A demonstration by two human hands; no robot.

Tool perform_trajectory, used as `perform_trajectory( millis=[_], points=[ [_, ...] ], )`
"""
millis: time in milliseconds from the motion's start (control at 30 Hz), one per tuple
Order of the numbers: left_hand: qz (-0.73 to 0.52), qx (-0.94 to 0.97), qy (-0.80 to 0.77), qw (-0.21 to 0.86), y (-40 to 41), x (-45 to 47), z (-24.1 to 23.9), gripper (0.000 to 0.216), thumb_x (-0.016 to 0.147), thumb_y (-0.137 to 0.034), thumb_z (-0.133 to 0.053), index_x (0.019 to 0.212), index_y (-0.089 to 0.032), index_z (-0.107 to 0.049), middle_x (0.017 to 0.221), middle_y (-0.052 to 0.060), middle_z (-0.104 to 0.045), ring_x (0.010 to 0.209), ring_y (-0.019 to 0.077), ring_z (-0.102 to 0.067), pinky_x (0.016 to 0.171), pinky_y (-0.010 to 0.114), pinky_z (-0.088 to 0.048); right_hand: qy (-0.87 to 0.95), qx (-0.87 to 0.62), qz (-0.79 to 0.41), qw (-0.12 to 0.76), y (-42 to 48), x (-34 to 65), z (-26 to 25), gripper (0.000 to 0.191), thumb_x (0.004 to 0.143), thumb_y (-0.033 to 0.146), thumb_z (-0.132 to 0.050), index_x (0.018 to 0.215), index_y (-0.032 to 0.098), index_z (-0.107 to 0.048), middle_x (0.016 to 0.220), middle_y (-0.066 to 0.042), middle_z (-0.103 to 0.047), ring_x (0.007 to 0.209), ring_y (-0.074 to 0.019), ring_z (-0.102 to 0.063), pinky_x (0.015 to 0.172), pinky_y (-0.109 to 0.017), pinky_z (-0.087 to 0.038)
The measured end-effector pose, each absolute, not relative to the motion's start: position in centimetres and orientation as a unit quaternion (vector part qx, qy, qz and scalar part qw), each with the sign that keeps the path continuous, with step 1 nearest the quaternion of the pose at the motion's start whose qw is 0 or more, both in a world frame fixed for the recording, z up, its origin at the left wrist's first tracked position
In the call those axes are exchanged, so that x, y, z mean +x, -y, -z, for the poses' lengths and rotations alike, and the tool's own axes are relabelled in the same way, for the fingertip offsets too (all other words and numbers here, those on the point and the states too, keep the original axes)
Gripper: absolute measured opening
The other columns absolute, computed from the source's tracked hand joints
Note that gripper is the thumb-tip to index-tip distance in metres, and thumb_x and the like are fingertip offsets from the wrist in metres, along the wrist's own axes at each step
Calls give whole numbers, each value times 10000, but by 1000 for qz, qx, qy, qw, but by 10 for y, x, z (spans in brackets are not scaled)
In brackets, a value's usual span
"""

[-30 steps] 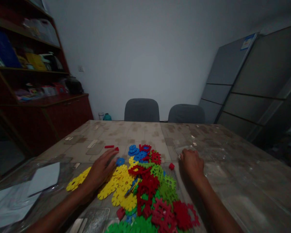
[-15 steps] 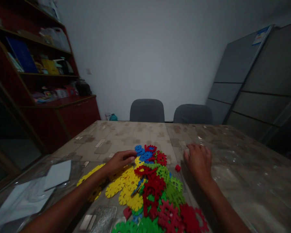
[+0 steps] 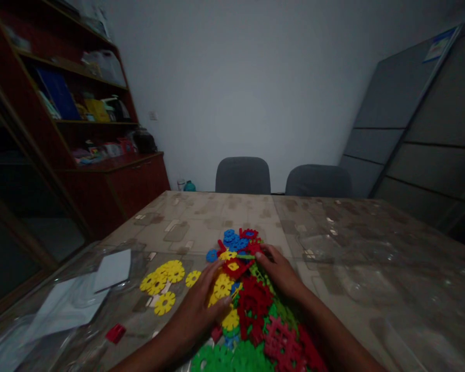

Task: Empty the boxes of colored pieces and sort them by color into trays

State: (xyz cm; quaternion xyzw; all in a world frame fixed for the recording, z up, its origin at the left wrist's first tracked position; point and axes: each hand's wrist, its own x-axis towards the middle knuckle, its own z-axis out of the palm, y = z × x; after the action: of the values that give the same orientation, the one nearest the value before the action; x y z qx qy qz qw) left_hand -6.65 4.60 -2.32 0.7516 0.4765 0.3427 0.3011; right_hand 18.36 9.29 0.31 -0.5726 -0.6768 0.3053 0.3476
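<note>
both hands are down on a heap of plastic gear pieces [image 3: 251,299] near the middle of the table's near edge. left hand [image 3: 203,305] lies flat, palm down, on the yellow pieces [image 3: 222,287] at the heap's left side, fingers slightly spread and pointing toward the far edge; not pinching anything as far as visible. right hand [image 3: 281,271] rests on top of the heap just right of the left, fingers close together and curled over red pieces [image 3: 253,299] and green lattice pieces [image 3: 273,310]; cannot tell if it grips one. fingertips of the two hands are near each other around a red piece with a yellow centre [image 3: 234,266].

heap runs from blue gears [image 3: 234,240] and a red gear [image 3: 250,233] at its far end, through yellow and red, to green gears [image 3: 217,359] and more red at the near edge. one blue gear [image 3: 211,255] sits just left of the heap.

apart from the heap, toward the left edge, a loose cluster of yellow gears [image 3: 163,274] lies flat, with one more [image 3: 165,303] nearer. a small red block [image 3: 115,333] lies close to the near-left corner.

table [image 3: 372,248] has a patterned top under clear film. clear plastic bags with white paper [image 3: 73,299] sit at the near-left corner. two grey chairs [image 3: 243,175] stand at the far edge. a dark red shelf unit [image 3: 81,129] is at left, grey panels [image 3: 418,129] lean at right.
</note>
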Motion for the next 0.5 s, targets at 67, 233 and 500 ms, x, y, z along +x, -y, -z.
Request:
perform_trajectory(
  millis=[67, 233, 500],
  points=[
    [-347, 759, -440, 330, -48, -52, 13, 592, 954, -528, -556, 1484, -287, -448, 1534, 90, -507, 1393, 312, -489, 1128, 493, -437, 689, -525, -348, 358, -87, 173, -14, 412, 944, 409, -470, 1191, 147, -670, 1191, -108, -735, 1087, -249, -681, 936, -358, -526],
    [-295, 847, -347, 274, -28, -61, 4, 616, 947, -641, -558, 1498, -405, -419, 1489, 60, -563, 1312, 325, -576, 1054, 504, -515, 722, -468, -369, 351, -39, 192, -37, 409, 933, 448, -545, 1242, 222, -686, 1260, -88, -711, 1171, -277, -641, 1020, -444, -487],
    [-233, 914, -331, 23, 9, -58, 58, 795, 981, -372, -647, 1608, -376, -157, 1527, 115, -497, 1313, 338, -578, 957, 494, -591, 834, -462, -149, 262, 41, 267, 45, 775, 866, 547, -676, 1549, 483, -313, 1558, -50, -474, 1380, -372, -486, 1048, -564, -485]
  ],
)
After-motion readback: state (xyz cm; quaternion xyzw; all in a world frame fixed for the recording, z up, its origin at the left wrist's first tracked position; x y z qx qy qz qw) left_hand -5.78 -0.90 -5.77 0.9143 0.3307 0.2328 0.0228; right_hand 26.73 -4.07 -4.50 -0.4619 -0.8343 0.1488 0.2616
